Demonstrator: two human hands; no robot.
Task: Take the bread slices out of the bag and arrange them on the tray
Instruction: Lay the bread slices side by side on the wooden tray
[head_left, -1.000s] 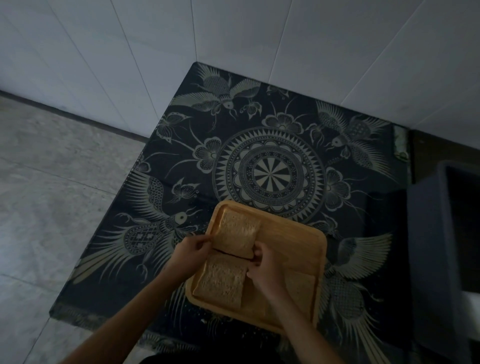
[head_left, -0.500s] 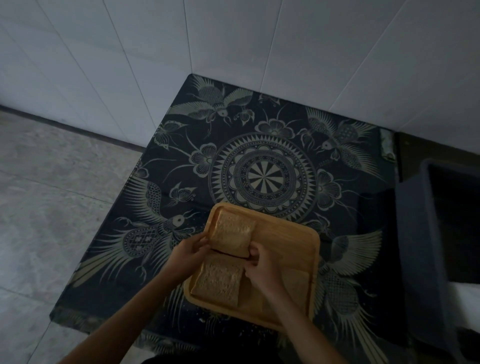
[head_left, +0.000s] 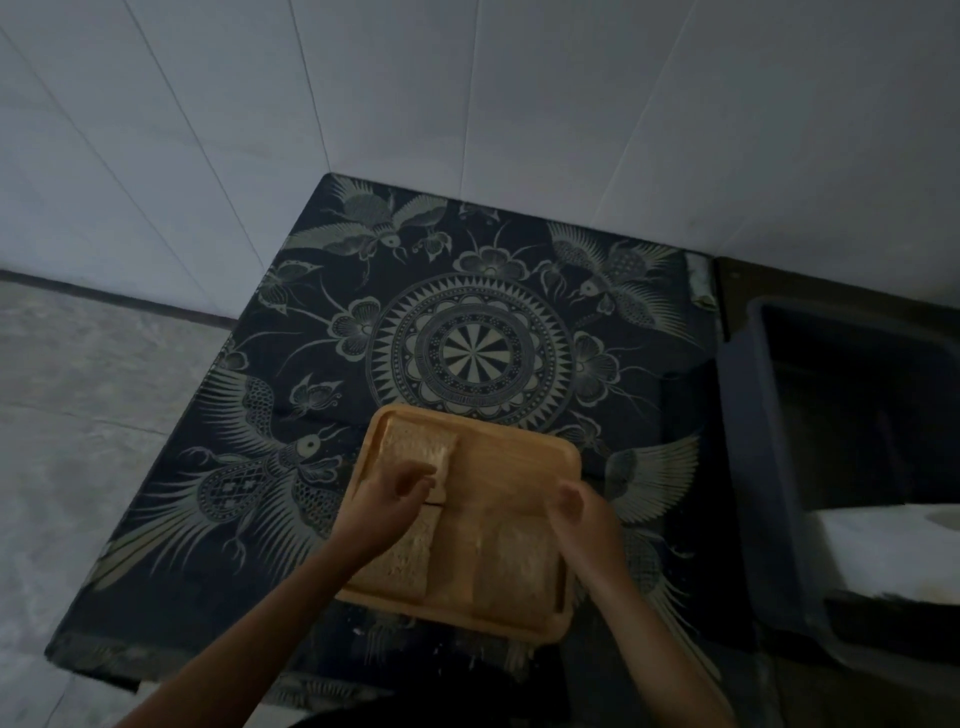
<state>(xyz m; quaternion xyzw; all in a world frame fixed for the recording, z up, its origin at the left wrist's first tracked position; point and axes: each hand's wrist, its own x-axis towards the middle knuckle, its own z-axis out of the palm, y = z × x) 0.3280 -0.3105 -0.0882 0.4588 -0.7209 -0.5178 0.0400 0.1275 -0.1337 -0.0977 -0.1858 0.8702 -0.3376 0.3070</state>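
A wooden tray lies near the front of a dark patterned table. Three bread slices rest on it: one at the far left, one at the near left, one at the near right. My left hand hovers over the left side, fingers loosely curled beside the far-left slice, holding nothing. Above the tray's right edge, my right hand has its fingers apart and is empty. No bread bag is in view.
The table stands in a corner against white tiled walls. A dark bin stands to its right, with a white object in it. Grey floor lies to the left.
Both hands have let go of the far-left slice, which now lies flat. My right hand has moved right to the tray's right edge. The view has shifted slightly.
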